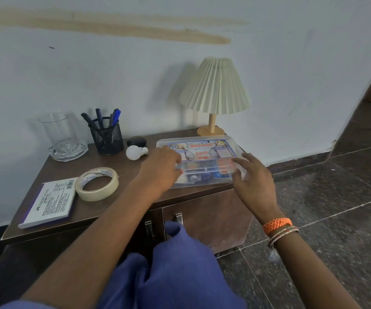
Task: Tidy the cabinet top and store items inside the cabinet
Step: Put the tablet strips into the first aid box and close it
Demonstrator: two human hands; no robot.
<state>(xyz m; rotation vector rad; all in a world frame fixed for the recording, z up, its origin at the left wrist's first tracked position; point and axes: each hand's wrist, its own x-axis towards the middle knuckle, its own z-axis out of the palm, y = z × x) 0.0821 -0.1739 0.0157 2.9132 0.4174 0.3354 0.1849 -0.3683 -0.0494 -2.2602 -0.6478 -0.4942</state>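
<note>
Clear plastic first-aid box (202, 160), flat and rectangular with a printed red-and-blue label under its lid, lies on the right part of the dark brown wooden cabinet top (104, 210), its near edge close to the front lip and just in front of the small lamp with a pleated cream shade (215, 88). The left hand (160, 170) rests on the box's left end, fingers (175, 162) curled over the lid edge and touching it. The right hand (254, 178) is at the right end with its fingers spread and half open; whether they press the side wall yet I cannot tell, as that part is blurred.

The box looks rigid but thin-walled, fairly light, with small bottles inside that will likely shift and rattle if it tips. Smooth plastic may be slippery, so taking hold at both short ends, under the rim and kept level, seems soundest; lifting by the lid alone risks it popping open.

The roll of beige masking tape (97, 184), the white packet (50, 201), the white bulb (134, 152) and the black mesh pen holder (107, 136) stand to the left. The cabinet doors (204, 215) below look shut.
</note>
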